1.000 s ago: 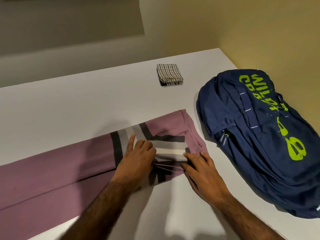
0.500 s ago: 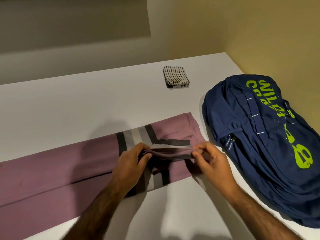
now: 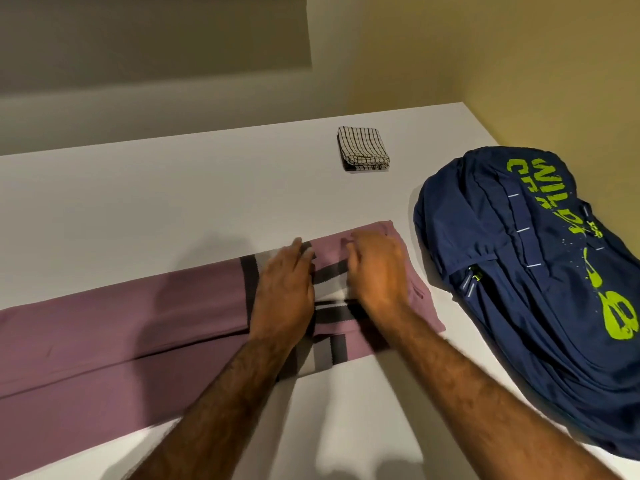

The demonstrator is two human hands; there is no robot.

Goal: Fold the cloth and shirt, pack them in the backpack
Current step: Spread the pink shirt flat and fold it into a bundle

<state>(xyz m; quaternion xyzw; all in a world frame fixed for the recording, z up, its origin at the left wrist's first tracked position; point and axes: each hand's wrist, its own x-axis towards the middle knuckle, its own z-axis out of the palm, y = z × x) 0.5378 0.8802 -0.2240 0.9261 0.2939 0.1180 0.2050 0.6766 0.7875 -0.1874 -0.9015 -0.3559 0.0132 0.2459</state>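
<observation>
Hands [image 3: 284, 292] atop shirt [image 3: 121, 323] — apparently pressing, backpack [image 3: 519, 271] beside

Home-like room, white table [image 3: 173, 202], yellow painted wall [image 3: 519, 46], backpack [image 3: 519, 289]

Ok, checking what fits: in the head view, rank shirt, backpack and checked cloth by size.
1. shirt, roughly tied with backpack; both are cropped.
2. checked cloth, clearly smallest, though farthest away.
</observation>
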